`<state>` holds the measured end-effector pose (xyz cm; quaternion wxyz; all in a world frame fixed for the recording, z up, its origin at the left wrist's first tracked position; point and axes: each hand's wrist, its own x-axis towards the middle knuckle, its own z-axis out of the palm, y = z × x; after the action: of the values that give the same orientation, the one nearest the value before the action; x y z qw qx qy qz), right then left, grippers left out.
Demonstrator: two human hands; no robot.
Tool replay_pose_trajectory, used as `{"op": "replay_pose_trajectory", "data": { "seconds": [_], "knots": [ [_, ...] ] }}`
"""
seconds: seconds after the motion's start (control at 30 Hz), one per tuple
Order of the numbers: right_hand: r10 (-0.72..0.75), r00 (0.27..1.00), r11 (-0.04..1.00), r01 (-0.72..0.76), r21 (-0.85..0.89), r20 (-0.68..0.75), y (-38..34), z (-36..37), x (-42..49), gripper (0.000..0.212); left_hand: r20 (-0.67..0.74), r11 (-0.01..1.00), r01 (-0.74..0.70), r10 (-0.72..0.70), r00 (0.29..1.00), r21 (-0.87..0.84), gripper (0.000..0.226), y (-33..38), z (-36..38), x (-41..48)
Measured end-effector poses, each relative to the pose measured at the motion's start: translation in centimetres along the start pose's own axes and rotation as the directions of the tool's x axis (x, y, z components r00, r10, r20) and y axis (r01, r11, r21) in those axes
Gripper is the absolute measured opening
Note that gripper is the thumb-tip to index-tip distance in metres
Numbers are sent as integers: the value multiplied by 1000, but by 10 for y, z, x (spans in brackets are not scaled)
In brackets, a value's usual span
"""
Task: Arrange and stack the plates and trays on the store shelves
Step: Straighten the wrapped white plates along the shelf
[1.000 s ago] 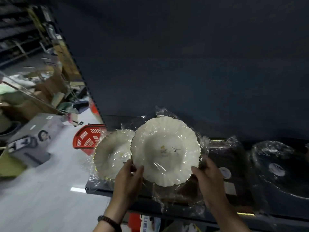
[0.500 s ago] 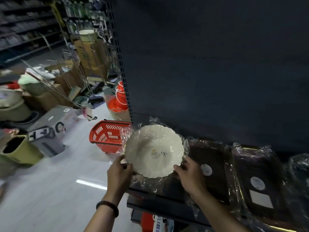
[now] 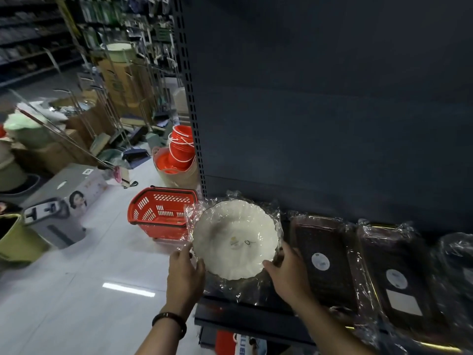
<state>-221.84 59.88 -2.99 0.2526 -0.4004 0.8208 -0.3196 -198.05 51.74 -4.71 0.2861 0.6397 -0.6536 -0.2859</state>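
Note:
A white scalloped plate [image 3: 234, 237] wrapped in clear film lies at the left end of the dark shelf [image 3: 245, 319]. My left hand [image 3: 184, 272] touches its near left rim, fingers curled against the wrap. My right hand [image 3: 289, 272] holds the near right rim, thumb at the plate's edge. To the right lie two dark rectangular trays in film, one [image 3: 322, 257] beside my right hand and another [image 3: 394, 278] further right. A dark wrapped item [image 3: 458, 262] shows at the far right edge.
A red shopping basket [image 3: 161, 213] stands on the floor left of the shelf. Stacked orange buckets [image 3: 180, 149] sit by the perforated shelf upright [image 3: 194, 124]. Boxes, a green bin [image 3: 15, 242] and mop handles crowd the aisle at left. The dark back panel rises behind the shelf.
The view has swung left. The white plate has gone from held tilted above the shelf to lying on top of the other white plate at the left end, both hands staying at its rim.

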Motion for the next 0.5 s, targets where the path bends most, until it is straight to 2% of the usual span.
{"op": "replay_pose_trajectory", "data": {
  "seconds": [0.1, 0.23, 0.4, 0.5],
  "knots": [
    [-26, 999, 995, 30, -99, 42, -1, 3, 2, 72, 18, 980, -79, 77, 997, 181, 49, -9, 2, -2],
    [12, 994, 974, 14, -225, 113, -8, 3, 6, 70, 43, 956, -100, 91, 995, 275, 50, -10, 0, 0],
    [60, 970, 997, -48, -58, 235, -17, -16, 14, 69, 138, 908, -113, 62, 989, 403, 47, -3, -11, 9],
    [58, 965, 998, -55, -19, 257, -15, -27, 16, 65, 91, 930, -135, 110, 990, 341, 47, 9, -15, 7]
  ]
}}
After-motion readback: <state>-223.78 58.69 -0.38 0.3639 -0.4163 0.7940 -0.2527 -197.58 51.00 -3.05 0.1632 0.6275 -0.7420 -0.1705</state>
